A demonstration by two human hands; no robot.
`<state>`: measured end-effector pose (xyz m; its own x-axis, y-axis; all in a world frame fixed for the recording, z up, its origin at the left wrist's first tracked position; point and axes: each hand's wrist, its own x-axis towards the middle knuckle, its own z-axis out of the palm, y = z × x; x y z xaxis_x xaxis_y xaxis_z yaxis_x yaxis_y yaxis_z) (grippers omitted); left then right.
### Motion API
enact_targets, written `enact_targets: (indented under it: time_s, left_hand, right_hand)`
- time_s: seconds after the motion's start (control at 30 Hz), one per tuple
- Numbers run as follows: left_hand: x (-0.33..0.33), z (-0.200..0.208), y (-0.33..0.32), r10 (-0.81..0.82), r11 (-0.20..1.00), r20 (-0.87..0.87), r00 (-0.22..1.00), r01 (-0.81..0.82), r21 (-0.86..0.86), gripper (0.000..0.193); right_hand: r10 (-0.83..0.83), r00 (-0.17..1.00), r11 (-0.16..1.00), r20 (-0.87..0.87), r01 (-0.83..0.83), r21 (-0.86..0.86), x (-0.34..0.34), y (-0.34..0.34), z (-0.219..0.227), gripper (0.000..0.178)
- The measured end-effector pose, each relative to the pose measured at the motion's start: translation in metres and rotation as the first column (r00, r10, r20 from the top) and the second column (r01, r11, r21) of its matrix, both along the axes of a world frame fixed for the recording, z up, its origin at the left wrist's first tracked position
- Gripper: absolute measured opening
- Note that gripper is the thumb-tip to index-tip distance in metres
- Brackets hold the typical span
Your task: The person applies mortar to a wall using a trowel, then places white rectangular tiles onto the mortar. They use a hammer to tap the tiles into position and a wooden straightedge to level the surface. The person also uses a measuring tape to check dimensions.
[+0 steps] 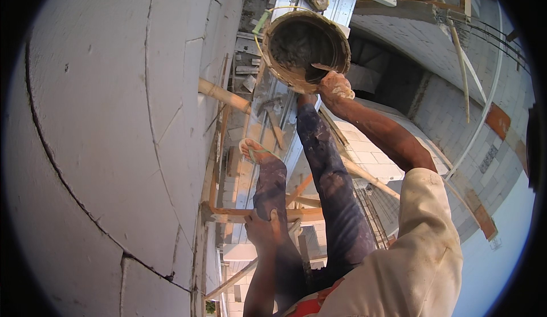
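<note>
a bamboo pole (225, 96) juts out near what seems a hammer (269, 104), and pale block walling (447, 109) stands at right.

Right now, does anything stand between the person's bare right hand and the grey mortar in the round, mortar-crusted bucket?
Nothing visible does: the right hand is at the near side of the open bucket, and the thin yellow handle with its green grip lies outside, to the left.

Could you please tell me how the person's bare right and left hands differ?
The right hand grips a thin flat tool at the round, mortar-crusted bucket; the left hand is beside the dark trouser leg. The right hand shows pale smears; the left hand shows none clearly. Both are bare.
</note>
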<state>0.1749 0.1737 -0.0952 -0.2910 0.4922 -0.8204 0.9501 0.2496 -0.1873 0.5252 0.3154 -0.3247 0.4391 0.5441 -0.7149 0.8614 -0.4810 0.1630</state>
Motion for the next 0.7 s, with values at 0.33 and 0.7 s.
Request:
enact_targets:
  time_s: [0.33,0.7]
  left_hand:
    - [-0.001,0.002,0.007,0.004,1.0,0.034,0.999,-0.004,0.014,0.066]
    - [0.011,0.01,0.031,0.023,1.0,0.031,0.999,-0.023,-0.006,0.071]
  right_hand:
    - [0.222,0.827,0.974,-0.517,-0.214,0.077,0.022,0.009,-0.026,0.019]
    - [-0.08,0.753,0.901,-0.653,0.335,0.277,0.068,-0.025,0.044,0.038]
